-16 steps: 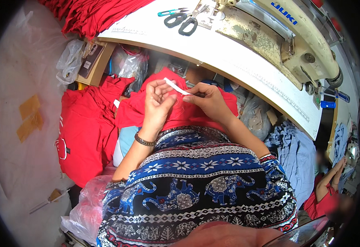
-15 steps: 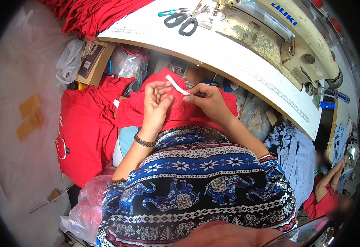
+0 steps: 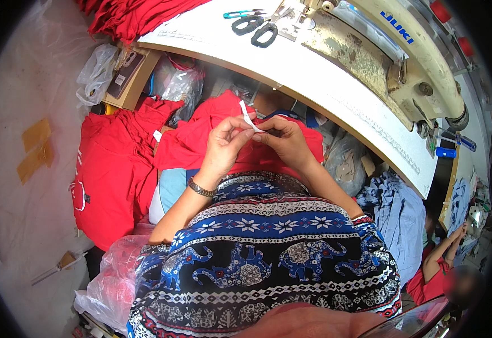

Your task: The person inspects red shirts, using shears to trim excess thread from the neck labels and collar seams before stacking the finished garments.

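Observation:
A narrow white strip (image 3: 245, 114), seemingly of fabric, is pinched between my two hands above my lap. My left hand (image 3: 227, 139) closes thumb and fingers on it, with the free end sticking up past the fingertips. From the other side my right hand (image 3: 282, 139) grips the strip's lower end, and both sets of fingertips nearly touch. Under the hands red cloth (image 3: 192, 147) is spread over my lap. A dark bracelet or watch band (image 3: 200, 188) circles my left wrist.
A white sewing table (image 3: 336, 84) carries a sewing machine (image 3: 426, 67), black-handled scissors (image 3: 255, 31) and teal thread snips (image 3: 243, 14). Red garments (image 3: 113, 174) hang at left; light blue cloth (image 3: 398, 219) lies at right. An open box (image 3: 128, 79) holds a phone. Another person (image 3: 434, 270) sits far right.
My left hand has moved right and closed on the white strip; before, its fingers were apart beside it. My right hand keeps its pinch. The strip now stands more upright.

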